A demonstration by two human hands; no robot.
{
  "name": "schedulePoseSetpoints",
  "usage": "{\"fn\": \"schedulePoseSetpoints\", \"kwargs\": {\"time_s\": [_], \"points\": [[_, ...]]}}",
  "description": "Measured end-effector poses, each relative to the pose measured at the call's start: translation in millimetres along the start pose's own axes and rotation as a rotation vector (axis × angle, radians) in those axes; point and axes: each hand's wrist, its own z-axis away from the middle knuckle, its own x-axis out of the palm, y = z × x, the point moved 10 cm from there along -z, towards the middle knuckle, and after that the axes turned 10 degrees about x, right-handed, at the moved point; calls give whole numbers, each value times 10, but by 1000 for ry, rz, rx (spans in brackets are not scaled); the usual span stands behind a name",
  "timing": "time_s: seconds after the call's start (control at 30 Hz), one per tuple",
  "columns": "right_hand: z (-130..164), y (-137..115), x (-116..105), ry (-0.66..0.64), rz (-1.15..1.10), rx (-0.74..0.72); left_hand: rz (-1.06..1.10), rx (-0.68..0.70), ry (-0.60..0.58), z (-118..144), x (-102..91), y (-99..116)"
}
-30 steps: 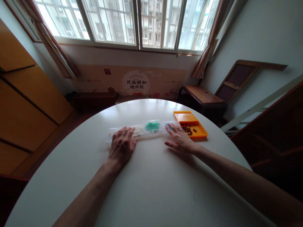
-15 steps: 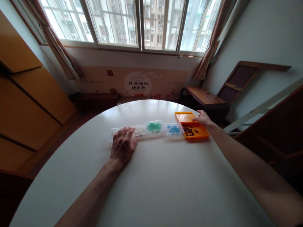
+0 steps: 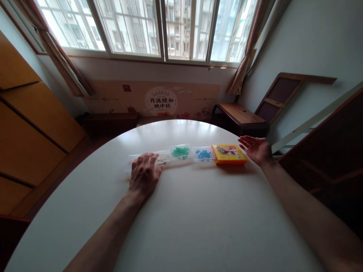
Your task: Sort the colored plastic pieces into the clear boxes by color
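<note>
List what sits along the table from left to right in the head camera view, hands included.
Left hand → tray of green pieces → tray of blue pieces → closed orange box → right hand, palm open beside the box.

The cardboard panel [image 3: 153,101] under the window bears a round emblem reading "月满颐和 映中秋", with small Latin letters above, perhaps "LANKES". The orange box [image 3: 229,154] lid's print is unreadable.

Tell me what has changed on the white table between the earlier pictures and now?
The orange plastic box, open with dark pieces showing before, is now closed, its printed lid on top. The right hand went from the blue-bead tray to the box's lid and now hangs open beside it, touching nothing. The left hand stayed flat on the round white table, and the clear trays of green beads and blue beads kept their places.
</note>
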Motion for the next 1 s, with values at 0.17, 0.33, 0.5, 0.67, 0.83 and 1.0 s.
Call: {"fn": "schedulePoseSetpoints", "kwargs": {"time_s": [0.17,0.33,0.5,0.67,0.83,1.0], "points": [[311,-237,192,9,430,-164,-10,-29,6,-16,-12,-11],[680,-181,894,-95,1221,-467,-16,-55,15,5,-38,-38],[666,81,1056,-119,1459,-429,-26,-76,14,31,-45,-69],[504,159,997,-221,1414,-347,-28,-103,46,48,-72,-103],[541,166,983,-160,1429,-364,-32,-138,71,61,-103,-147],[722,49,1033,-45,1417,-475,-24,-172,91,79,-138,-200]]}}
